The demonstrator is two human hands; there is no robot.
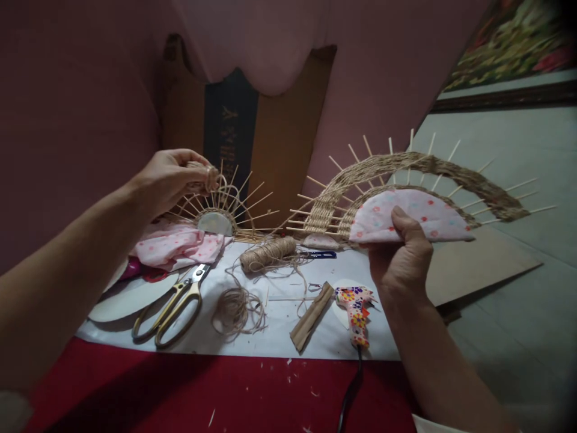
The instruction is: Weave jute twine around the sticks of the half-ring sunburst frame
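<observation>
My right hand (pixel 406 258) grips a half-round woven fan (pixel 408 161) by its base, thumb on the pink floral cloth centre (pixel 412 211). Thin sticks radiate from the fan, with bands of twine woven through them. Pinched in my raised left hand (pixel 169 177) is a small bundle of twine (pixel 201 174), with loose loops hanging from it. Behind and below that hand stands a second stick frame (pixel 215 224) with a pale half-round centre. A spool of jute twine (pixel 269 254) lies on the white sheet between my hands.
Gold-handled scissors (pixel 180 307) lie beside crumpled floral cloth (pixel 180 245). Nearer the middle are a loose twine coil (pixel 238 311), a cardboard strip (pixel 312 317) and a flower-patterned glue gun (pixel 356 313) with a black cord. A cardboard box (pixel 288 120) stands behind.
</observation>
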